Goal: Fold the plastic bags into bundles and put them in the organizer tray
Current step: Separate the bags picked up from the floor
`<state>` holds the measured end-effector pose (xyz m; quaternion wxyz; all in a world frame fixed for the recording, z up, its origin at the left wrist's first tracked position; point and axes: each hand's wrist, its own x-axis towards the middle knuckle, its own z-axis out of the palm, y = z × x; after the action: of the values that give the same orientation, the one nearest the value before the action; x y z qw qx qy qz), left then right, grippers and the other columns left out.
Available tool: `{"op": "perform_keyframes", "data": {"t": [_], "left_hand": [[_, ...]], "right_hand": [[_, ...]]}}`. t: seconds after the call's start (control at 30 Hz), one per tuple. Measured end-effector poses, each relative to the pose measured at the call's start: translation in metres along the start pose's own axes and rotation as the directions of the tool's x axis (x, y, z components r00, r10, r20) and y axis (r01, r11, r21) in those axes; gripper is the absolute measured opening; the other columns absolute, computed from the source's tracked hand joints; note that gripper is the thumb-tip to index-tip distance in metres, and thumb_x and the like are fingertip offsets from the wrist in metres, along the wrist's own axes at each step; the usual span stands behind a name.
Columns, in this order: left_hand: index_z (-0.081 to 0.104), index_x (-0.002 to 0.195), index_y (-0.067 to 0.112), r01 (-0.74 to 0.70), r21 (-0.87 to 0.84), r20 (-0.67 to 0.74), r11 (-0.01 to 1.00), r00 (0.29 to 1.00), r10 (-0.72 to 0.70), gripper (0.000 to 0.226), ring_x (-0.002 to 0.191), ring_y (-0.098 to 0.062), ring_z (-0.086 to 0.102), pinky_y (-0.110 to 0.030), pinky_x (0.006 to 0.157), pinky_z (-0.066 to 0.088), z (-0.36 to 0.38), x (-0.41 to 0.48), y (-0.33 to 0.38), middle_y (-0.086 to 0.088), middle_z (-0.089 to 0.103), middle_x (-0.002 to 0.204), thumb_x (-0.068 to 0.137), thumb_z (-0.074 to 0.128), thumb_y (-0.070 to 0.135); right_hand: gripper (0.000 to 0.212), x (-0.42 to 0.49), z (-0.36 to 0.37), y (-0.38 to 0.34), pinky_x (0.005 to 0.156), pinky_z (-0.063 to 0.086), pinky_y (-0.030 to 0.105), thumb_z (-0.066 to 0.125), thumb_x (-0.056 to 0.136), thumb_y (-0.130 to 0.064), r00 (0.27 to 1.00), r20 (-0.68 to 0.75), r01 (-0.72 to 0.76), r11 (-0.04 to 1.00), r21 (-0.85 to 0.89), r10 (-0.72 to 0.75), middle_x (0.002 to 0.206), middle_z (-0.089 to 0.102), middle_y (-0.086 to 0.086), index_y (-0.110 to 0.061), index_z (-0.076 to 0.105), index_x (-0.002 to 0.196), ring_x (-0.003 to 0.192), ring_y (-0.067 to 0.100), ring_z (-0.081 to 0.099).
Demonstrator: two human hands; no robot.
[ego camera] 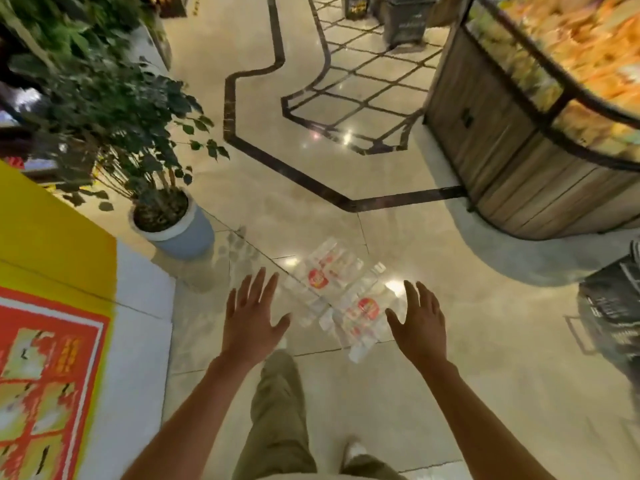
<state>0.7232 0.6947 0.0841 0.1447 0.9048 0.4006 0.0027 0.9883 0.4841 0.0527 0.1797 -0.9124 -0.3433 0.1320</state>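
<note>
Above floor [415, 375] bags [341, 296], left hand [251, 317], right hand [420, 322] spread, empty.

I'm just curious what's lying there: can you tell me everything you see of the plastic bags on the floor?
The plastic bags are thin clear film with round red logos. They lie flat, unfolded and overlapping, aslant on the glossy tiled floor, between the open left hand and right hand; neither visibly touches them.

The floor [363, 174] is polished stone tile, glossy with lamp glints. The plastic bags [341, 296] on it are thin, clear, shiny film with red print. The far right display stand [502, 161] has matt wooden planks.
</note>
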Motion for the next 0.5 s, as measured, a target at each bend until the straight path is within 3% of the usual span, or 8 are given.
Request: {"op": "perform_keyframes", "data": {"t": [0.2,0.37,0.5], "left_hand": [[0.009,0.162,0.034,-0.19,0.047,0.145,0.981,0.973,0.182,0.085,0.156,-0.027,0.009,-0.052,0.124,0.014,0.008,0.171,-0.05,0.003,0.006,0.17,0.089,0.036,0.069],[0.01,0.162,0.034,-0.335,0.022,0.28,0.942,0.907,0.316,0.085,0.157,-0.024,0.008,-0.05,0.125,0.015,0.036,0.291,-0.072,0.005,0.005,0.171,0.091,0.044,0.065],[0.01,0.161,0.033,-0.411,-0.007,0.391,0.911,0.838,0.381,0.086,0.157,-0.023,0.008,-0.049,0.125,0.015,0.096,0.354,-0.071,0.004,0.006,0.17,0.087,0.035,0.068]], "right_hand": [[0.075,0.099,0.044,-0.033,0.116,0.034,0.052,0.061,0.094,-0.051,0.968,-0.017,-0.249,0.967,0.055,0.25,0.16,0.035,0.013,-0.019,0.034,0.156,0.148,0.034,0.031],[0.075,0.157,0.097,-0.057,0.116,0.034,0.055,0.064,0.094,-0.049,0.897,0.027,-0.442,0.895,0.065,0.441,0.159,0.037,0.014,-0.017,0.035,0.155,0.147,0.035,0.033],[0.075,0.203,0.144,-0.051,0.11,0.038,0.053,0.067,0.093,-0.046,0.849,0.061,-0.528,0.846,0.068,0.525,0.157,0.04,0.013,-0.017,0.036,0.154,0.144,0.036,0.036]]}}
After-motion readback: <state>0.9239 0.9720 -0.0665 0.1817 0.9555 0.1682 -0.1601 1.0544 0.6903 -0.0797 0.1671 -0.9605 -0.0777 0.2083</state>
